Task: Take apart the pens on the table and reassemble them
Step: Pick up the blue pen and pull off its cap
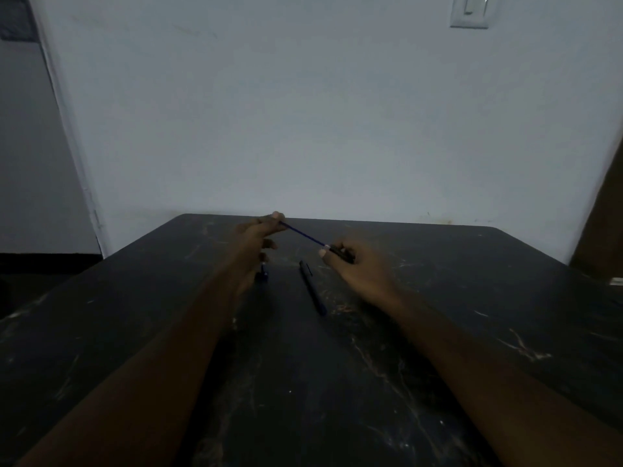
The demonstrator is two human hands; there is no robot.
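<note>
A pale wall (303, 112) with a light switch (469, 10) stands behind the dark, scratched table (303, 382). Over its far edge, your left hand (256, 237) pinches one end of a thin blue refill (301, 234), and your right hand (354, 267) curls round the black barrel (342, 256) at the other end. A dark pen (313, 288) lies on the table between your hands. A small blue piece (263, 273) shows just below your left hand.

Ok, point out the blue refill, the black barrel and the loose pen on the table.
blue refill (303, 234): head view, middle of the rod.
black barrel (341, 253): head view, its exposed front end.
loose pen (313, 289): head view, middle of its body.
</note>
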